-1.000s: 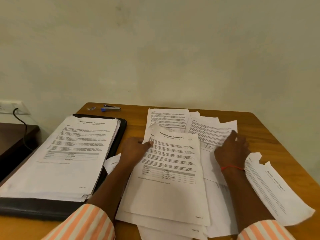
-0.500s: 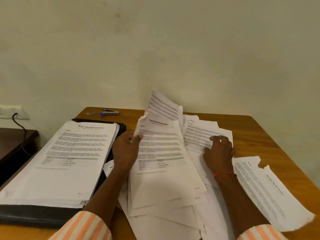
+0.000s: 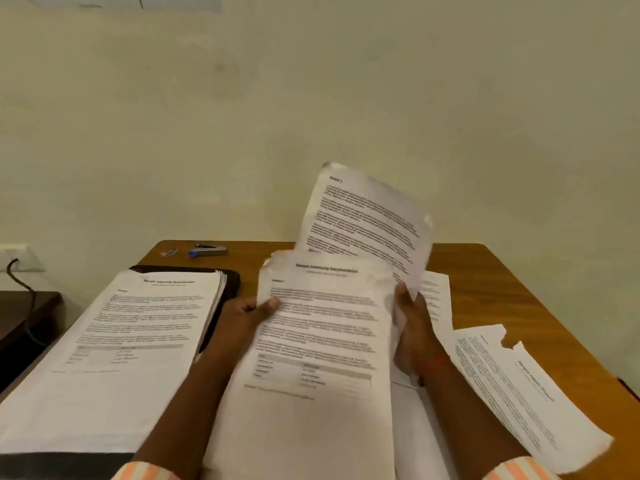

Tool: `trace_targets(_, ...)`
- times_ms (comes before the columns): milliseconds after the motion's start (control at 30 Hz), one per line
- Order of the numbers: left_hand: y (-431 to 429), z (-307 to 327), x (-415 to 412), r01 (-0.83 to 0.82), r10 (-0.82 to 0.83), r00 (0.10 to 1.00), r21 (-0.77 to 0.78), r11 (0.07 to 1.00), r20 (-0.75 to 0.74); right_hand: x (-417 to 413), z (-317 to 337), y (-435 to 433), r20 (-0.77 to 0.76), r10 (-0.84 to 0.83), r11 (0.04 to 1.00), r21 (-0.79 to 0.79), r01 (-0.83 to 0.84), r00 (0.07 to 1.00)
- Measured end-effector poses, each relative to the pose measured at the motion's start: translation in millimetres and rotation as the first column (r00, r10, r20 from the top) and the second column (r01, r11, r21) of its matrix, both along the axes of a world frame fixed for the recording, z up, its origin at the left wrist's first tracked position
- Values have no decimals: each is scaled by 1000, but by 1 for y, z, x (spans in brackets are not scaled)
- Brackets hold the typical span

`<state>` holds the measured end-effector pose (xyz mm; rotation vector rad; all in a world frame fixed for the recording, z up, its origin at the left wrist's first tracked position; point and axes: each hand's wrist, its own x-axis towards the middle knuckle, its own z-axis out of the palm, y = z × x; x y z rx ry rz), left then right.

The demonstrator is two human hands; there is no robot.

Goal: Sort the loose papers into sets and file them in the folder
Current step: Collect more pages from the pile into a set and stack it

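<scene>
A bundle of printed sheets [image 3: 318, 341] is lifted off the table between both hands. My left hand [image 3: 247, 315] grips its left edge, thumb on top of the front page. My right hand [image 3: 412, 323] holds the right edge, mostly hidden behind the paper. One sheet [image 3: 367, 223] at the back of the bundle stands up higher and tilts right. The black folder [image 3: 228, 289] lies open at the left with a thick stack of papers [image 3: 121, 348] on it. A torn sheet [image 3: 519, 393] lies on the table at the right.
A blue and grey stapler [image 3: 207, 250] and a small clip [image 3: 169, 252] lie at the wooden table's [image 3: 502, 289] far edge. More loose sheets [image 3: 436, 306] lie under my right hand. A dark side table [image 3: 20, 313] with a cable stands to the left.
Both hands closed on the middle pile and raised it off the table toward me. The back sheet swung upright. The camera tilted up.
</scene>
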<state>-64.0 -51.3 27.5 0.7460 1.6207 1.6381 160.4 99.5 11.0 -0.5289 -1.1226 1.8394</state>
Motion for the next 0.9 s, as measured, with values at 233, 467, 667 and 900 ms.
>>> trace_targets(233,2,-11,4,16,-19,996,-35,999,-85,18,-6,29,312,-462,878,293,378,830)
trace_targets(467,2,-11,2,-1,1,1000,-15,1000,-16,27,-6,39,284,-461,883,244,402,841)
trace_targets(667,4,-13,1,10,-11,1000,-8,1000,-20,25,-7,39,299,-442,890,269,369,846)
trace_targets(900,6,-15,0,18,-19,1000,30,999,24,23,-12,39,338,-407,903,291,317,849)
